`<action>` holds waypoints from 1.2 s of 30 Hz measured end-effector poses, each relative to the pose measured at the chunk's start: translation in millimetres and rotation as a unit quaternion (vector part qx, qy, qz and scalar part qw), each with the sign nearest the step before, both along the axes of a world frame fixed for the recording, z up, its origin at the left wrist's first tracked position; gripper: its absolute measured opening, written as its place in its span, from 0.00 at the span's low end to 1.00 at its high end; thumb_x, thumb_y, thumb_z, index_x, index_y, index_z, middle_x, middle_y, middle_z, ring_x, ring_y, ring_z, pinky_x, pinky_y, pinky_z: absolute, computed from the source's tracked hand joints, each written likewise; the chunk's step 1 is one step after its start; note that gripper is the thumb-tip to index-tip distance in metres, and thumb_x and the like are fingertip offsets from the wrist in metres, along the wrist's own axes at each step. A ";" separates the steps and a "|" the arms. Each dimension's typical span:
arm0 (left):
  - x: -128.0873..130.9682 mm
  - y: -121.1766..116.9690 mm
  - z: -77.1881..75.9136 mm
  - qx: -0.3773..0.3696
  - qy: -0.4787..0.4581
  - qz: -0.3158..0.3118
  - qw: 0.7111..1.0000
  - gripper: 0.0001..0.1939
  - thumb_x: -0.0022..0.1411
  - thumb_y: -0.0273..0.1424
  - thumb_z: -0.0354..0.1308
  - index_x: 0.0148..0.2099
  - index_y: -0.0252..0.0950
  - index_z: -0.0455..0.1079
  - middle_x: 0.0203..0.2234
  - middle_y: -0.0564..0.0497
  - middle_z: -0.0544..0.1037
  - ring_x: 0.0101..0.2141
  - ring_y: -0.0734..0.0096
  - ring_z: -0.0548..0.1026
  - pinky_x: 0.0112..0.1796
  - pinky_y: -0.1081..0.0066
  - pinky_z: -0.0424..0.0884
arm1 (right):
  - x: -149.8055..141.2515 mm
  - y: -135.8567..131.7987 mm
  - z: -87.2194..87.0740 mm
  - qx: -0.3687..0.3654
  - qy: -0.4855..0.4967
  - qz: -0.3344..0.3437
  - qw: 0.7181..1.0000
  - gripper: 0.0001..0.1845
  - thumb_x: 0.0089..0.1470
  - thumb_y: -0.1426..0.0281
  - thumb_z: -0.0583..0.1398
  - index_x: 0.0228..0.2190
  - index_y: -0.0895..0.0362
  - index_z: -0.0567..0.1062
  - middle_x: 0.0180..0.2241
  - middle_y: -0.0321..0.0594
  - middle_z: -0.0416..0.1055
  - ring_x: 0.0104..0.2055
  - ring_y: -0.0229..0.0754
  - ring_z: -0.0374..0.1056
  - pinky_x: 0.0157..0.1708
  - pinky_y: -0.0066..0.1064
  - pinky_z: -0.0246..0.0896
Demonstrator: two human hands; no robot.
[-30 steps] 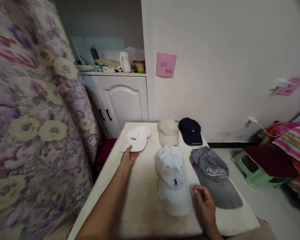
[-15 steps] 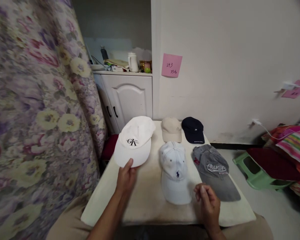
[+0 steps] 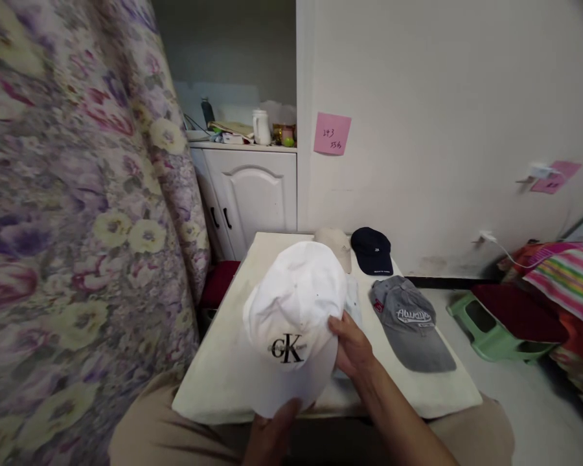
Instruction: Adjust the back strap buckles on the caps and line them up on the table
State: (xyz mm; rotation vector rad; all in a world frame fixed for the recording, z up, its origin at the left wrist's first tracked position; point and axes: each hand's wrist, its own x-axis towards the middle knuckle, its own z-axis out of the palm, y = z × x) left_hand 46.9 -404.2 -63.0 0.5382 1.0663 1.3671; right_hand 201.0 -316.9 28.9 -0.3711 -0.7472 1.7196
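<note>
A white baseball cap (image 3: 304,291) with black CK letters is held up over the near part of the table, its brim towards me. My left hand (image 3: 276,424) grips the front edge of the brim. On the cap's right side, my right hand (image 3: 350,343) pinches the lower edge of the crown. Mostly hidden behind it lies a pale blue cap (image 3: 354,298). A beige cap (image 3: 334,243), partly covered, and a navy cap (image 3: 372,251) sit at the far edge. To the right rests a grey cap (image 3: 412,323) with white "Always" lettering.
The caps lie on a cream-covered table (image 3: 214,382) that reaches the wall. A floral curtain (image 3: 87,226) hangs at the left. Behind stands a white cabinet (image 3: 262,200) with a white jug (image 3: 261,127) on top. A green stool (image 3: 480,333) is on the right.
The white cap has come nearer and to the right, now covering most of the pale blue cap. My right hand has moved left and taken hold of the white cap's side.
</note>
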 end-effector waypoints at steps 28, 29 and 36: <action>-35.9 42.2 49.1 0.011 -0.166 -0.174 0.971 0.06 0.44 0.30 0.69 0.28 0.38 0.78 0.19 0.49 0.81 0.37 0.51 0.81 0.36 0.66 0.78 | 37.5 -19.8 -42.8 -0.101 0.017 0.116 0.988 0.21 0.33 0.68 0.70 0.34 0.55 0.77 0.30 0.37 0.81 0.29 0.47 0.77 0.41 0.39 0.72; -34.4 41.5 49.8 0.005 -0.165 -0.174 0.971 0.05 0.44 0.30 0.69 0.27 0.37 0.78 0.19 0.49 0.81 0.38 0.50 0.81 0.37 0.66 0.78 | 38.9 -18.8 -44.7 -0.104 0.000 0.135 0.985 0.19 0.32 0.67 0.70 0.32 0.55 0.77 0.29 0.38 0.81 0.29 0.48 0.77 0.41 0.41 0.72; -24.5 42.1 56.0 -0.001 -0.167 -0.164 0.972 0.10 0.42 0.28 0.69 0.32 0.37 0.77 0.26 0.47 0.83 0.44 0.47 0.79 0.43 0.63 0.77 | 39.5 -16.8 -56.9 -0.148 -0.040 0.193 0.969 0.22 0.31 0.63 0.67 0.32 0.59 0.79 0.29 0.46 0.81 0.37 0.59 0.77 0.46 0.51 0.68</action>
